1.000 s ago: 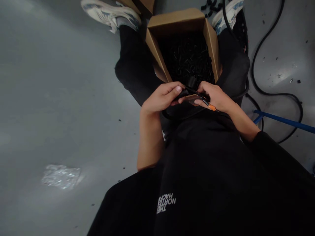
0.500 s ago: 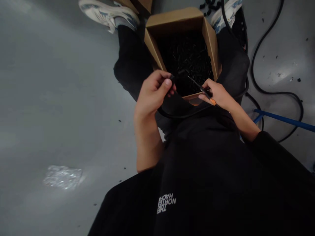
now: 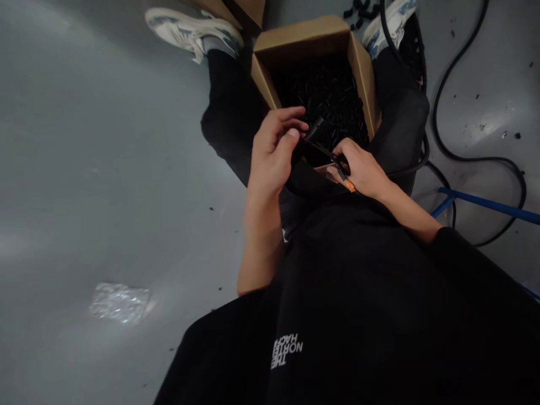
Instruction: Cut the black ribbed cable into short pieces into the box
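A small black ribbed piece point(image 3: 314, 129) shows at the fingertips of my left hand point(image 3: 276, 146), over the near left part of an open cardboard box point(image 3: 304, 32). My left fingers are bent around toward the thumb beside that piece. In my right hand point(image 3: 359, 167) is a dark slim tool point(image 3: 337, 164) with orange on its handle end. The tool's tip reaches left to the lower end of the ribbed piece. Many short black pieces point(image 3: 333, 93) lie inside the box beneath both hands.
My legs and two white shoes point(image 3: 185, 34) flank the box. A black hose point(image 3: 439, 95) curves over the grey floor at right, near a blue bar point(image 3: 493, 205). A clear plastic bag point(image 3: 119, 302) lies at lower left. Loose black pieces point(image 3: 363, 12) sit beyond the box.
The tool in my right hand has moved left to the black piece at my left hand. The ribbed piece now shows more plainly, and my left fingers have extended somewhat.
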Motion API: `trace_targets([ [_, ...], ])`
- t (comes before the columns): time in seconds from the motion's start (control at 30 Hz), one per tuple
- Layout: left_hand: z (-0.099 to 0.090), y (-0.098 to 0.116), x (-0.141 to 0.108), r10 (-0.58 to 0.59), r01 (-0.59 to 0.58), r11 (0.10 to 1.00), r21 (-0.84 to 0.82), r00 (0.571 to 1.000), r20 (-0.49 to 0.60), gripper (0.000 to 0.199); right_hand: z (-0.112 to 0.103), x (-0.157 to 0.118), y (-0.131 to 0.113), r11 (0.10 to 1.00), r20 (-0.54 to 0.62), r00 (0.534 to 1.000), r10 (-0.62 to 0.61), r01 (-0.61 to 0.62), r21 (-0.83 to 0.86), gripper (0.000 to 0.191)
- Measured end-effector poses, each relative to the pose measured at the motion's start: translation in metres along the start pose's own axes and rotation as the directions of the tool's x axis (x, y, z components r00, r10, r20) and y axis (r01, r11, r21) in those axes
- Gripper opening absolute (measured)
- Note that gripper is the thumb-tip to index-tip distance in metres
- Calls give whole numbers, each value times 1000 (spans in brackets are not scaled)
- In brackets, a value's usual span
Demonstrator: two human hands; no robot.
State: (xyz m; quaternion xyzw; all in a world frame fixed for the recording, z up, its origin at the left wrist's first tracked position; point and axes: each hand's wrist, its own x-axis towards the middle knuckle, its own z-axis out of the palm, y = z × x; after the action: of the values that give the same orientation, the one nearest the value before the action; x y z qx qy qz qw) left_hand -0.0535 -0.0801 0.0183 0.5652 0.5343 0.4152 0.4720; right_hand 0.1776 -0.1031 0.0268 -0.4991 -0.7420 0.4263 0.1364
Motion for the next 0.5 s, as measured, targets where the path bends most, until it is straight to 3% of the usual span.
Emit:
trace_targets([
  [0.23,9,6,-13,-101,95,987,132,994,33,52,18,-2,7,989,-132,990,48,-29,144,35],
  [0.4,8,19,-12,-97,89,995,41,956,277,53,2,2,5,992,-76,997,-31,40,123,48],
  [0.5,2,18,-10,-93,92,996,18,943,319,55,-8,0,2,995,-48,998,-34,39,96,53],
])
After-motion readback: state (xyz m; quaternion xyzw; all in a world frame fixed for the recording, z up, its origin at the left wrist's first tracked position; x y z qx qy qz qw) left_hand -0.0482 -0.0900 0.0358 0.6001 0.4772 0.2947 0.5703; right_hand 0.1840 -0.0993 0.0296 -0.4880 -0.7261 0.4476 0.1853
